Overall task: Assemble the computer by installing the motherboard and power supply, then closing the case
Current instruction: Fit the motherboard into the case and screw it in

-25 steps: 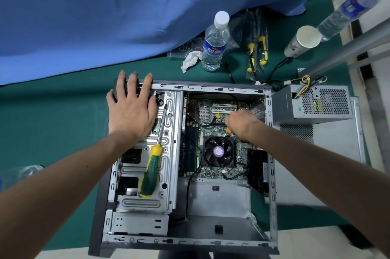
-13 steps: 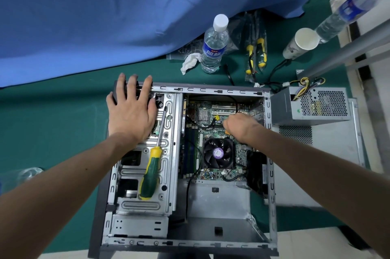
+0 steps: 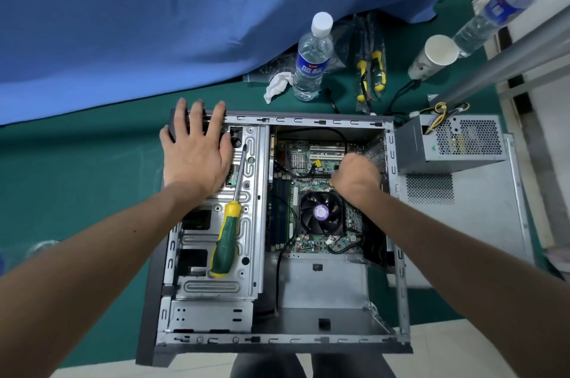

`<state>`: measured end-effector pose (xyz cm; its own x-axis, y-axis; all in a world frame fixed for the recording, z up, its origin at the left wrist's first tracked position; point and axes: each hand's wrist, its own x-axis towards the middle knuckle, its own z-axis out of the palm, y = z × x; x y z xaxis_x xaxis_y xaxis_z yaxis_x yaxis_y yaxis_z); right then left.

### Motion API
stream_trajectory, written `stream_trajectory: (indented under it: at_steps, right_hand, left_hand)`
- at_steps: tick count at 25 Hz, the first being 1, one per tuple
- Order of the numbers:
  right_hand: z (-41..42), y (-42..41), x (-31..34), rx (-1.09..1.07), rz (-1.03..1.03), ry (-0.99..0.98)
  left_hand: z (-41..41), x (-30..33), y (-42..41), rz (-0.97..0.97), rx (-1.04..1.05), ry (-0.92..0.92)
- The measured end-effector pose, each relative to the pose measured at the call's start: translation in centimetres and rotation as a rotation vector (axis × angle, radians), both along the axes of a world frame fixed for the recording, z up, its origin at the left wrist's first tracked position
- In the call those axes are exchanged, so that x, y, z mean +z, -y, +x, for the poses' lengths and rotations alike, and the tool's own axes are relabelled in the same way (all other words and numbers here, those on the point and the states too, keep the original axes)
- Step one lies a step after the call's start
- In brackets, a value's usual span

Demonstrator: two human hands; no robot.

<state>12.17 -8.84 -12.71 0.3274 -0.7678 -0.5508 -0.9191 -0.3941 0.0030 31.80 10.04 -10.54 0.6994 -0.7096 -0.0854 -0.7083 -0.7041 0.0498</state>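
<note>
Couldn't see the right hand's [image 3: 356, 174] fingertips, tucked under the knuckles over the green motherboard [image 3: 320, 192]. Blurry clear plastic bottle [image 3: 493, 13] top right, label unreadable.

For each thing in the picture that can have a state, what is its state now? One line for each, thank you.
Computer case: lying on its side, open.
Motherboard: inside the case.
Power supply: outside, beside the case.
Side panel: off, flat on the table.
Screwdriver: lying unused on the drive cage.
Left hand: flat on the case.
Right hand: curled over the motherboard; grip hidden.
Water bottle: upright, capped.
Paper cup: upright.
</note>
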Motion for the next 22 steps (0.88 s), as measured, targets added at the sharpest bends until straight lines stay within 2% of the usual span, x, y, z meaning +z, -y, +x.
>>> stream_trajectory:
  at_steps: [3, 9, 16, 18, 20, 22]
  right_hand:
    - [0.1, -0.5, -0.4, -0.202, 0.041, 0.169]
    - [-0.7, -1.4, 1.6, -0.332, 0.136, 0.435]
    - [-3.0, -2.7, 3.8, -0.341, 0.215, 0.586]
    - [-3.6, -2.6, 4.3, -0.336, 0.219, 0.619]
    - [-3.8, -2.5, 5.0, -0.269, 0.186, 0.585]
    - [-3.7, -2.1, 5.7, -0.247, 0.204, 0.557]
  left_hand:
    - [0.0, 0.0, 0.0, 0.004, 0.0, -0.005]
    - [0.1, 0.1, -0.2, -0.011, -0.009, -0.03]
    - [0.2, 0.7, -0.5, -0.039, -0.006, -0.103]
    - [0.5, 1.4, -0.2, -0.06, 0.029, -0.192]
    - [-0.1, 3.0, 0.6, -0.131, 0.125, -0.272]
    - [-3.3, 4.6, 1.7, -0.272, 0.069, -0.213]
